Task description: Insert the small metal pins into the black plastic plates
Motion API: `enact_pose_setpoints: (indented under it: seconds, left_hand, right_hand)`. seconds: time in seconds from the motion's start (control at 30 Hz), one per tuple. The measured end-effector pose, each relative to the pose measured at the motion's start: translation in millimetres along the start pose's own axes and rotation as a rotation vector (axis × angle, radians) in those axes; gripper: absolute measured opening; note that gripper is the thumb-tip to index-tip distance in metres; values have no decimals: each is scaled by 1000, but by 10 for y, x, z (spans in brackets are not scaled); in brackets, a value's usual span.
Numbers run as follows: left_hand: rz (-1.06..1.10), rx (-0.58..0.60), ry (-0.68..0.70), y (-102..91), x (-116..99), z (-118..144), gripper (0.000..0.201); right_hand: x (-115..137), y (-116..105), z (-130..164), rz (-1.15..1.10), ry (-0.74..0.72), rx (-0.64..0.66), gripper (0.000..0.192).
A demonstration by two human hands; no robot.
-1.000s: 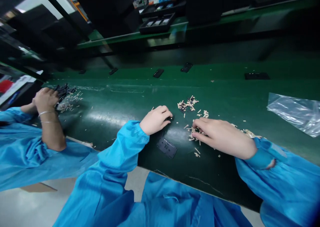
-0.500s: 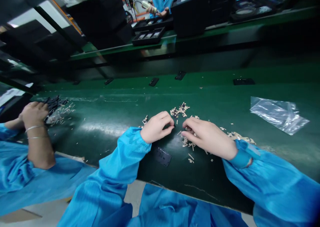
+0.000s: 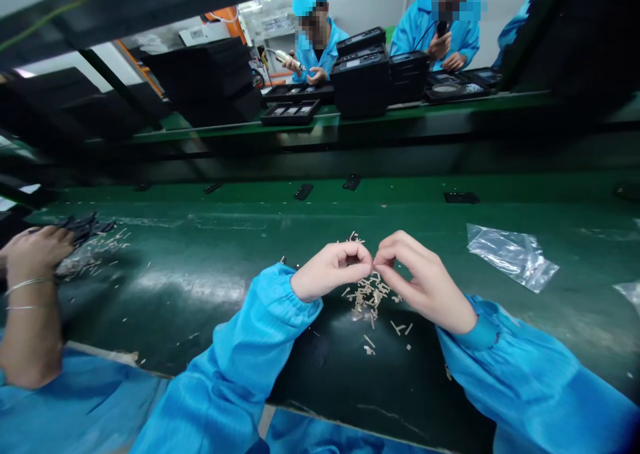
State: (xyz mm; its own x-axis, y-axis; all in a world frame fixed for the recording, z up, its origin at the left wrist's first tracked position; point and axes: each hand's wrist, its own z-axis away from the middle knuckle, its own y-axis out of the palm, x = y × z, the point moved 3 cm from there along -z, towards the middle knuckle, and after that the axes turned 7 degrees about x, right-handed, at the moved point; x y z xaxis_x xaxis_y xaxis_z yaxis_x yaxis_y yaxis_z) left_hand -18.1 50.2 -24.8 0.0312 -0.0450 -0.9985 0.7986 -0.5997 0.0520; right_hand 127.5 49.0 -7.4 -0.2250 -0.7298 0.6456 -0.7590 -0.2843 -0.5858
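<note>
The head view shows, at the centre of the frame, the left hand (image 3: 330,277) and the right hand (image 3: 425,281) raised just above the worktop (image 3: 210,267), fingertips meeting at one point; both are curled into a pinch, thumb against forefinger, and whatever small piece sits between them is too tiny to make out. Directly beneath the meeting fingertips lies a loose heap of pale slivers (image 3: 370,294), with a few more strewn toward the lower edge of the green surface. Just below and left of the heap, in the shadow of the left sleeve, a dark flat part (image 3: 317,347) rests on the worktop. To the right of the hands, well apart, a clear plastic bag (image 3: 510,254) lies crumpled. Farther up the frame several small black pieces (image 3: 303,191) lie in a row along the green belt. At the left edge a co-worker's hand (image 3: 35,251), wearing thin bracelets, rests beside a dark pile of parts (image 3: 83,226) and more pale scraps. Across the upper part of the frame, beyond a second green bench, black trays (image 3: 290,113) and stacked black boxes (image 3: 360,74) stand, with two people in blue coats working behind them.
</note>
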Motion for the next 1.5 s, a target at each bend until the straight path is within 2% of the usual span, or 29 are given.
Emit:
enact_pose_setpoints:
  seconds: [0.13, 0.23, 0.53, 0.8, 0.97, 1.1, 1.3, 1.5]
  left_hand:
    - [53, -56, -30, 39, 24, 9, 21]
    - [0, -116, -14, 54, 8, 13, 20]
    - [-527, -290, 212, 44, -122, 67, 4]
    - [-801, -421, 353, 86, -126, 72, 12]
    - [-979, -436, 439, 134, -95, 87, 11]
    - [-1108, -428, 452, 144, -66, 95, 11]
    - [-1116, -417, 441, 153, -39, 84, 11]
    - [-953, -406, 391, 75, -102, 81, 12]
  right_hand:
    - [-3, 31, -3, -11, 33, -5, 10]
    - [-16, 52, -4, -34, 73, 1, 9]
    - [-69, 25, -4, -25, 177, -33, 10]
    - [-70, 74, 13, 83, 227, -64, 10]
    - [-60, 109, 21, 125, 190, -25, 8]
    - [-79, 122, 37, 199, 166, -2, 10]
    - [-93, 147, 42, 298, 151, -16, 12]
    - [-55, 72, 25, 325, 179, -36, 14]
